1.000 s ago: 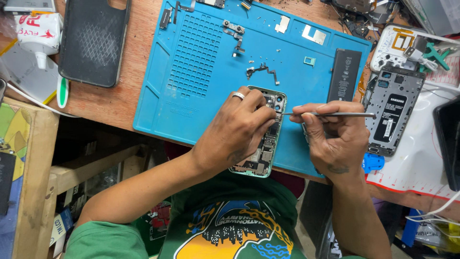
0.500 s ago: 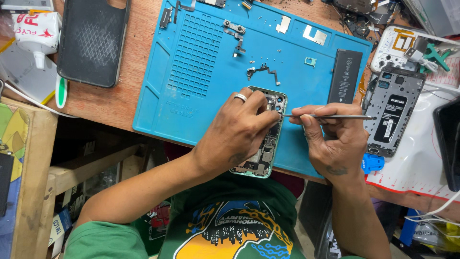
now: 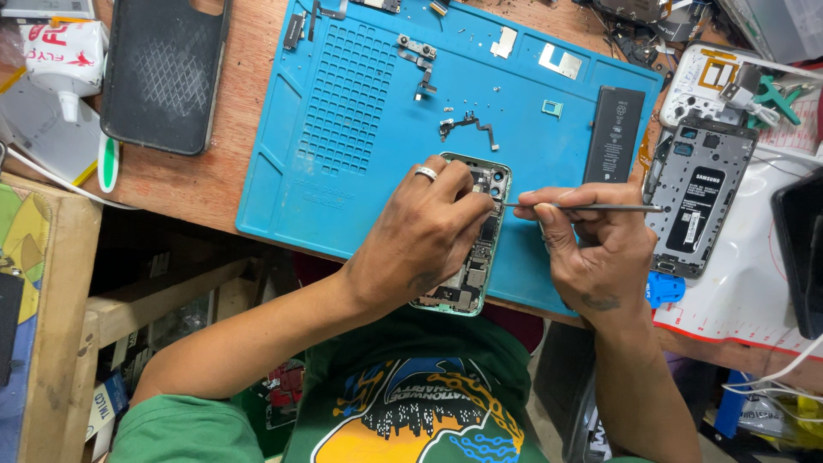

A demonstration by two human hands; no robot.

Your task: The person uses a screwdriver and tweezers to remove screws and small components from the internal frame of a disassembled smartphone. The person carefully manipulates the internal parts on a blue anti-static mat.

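Note:
An opened phone [image 3: 474, 273] with bare circuitry lies on the blue work mat [image 3: 360, 129], its lower end past the mat's near edge. My left hand [image 3: 420, 236], a ring on one finger, rests over the phone and pins it down. In my right hand [image 3: 591, 249] I grip a thin metal tool [image 3: 583, 207] held level. Its tip meets the phone's upper right edge, near the camera end.
A black battery [image 3: 614, 134], small metal plates and a flex cable [image 3: 467, 124] lie on the mat. Another stripped phone frame [image 3: 699, 201] sits to the right. A black phone case [image 3: 165, 73] and a white glue bottle [image 3: 64, 56] lie at the left on the wooden bench.
Both hands stay on the phone and tool; the tool tip has barely shifted at the phone's top edge.

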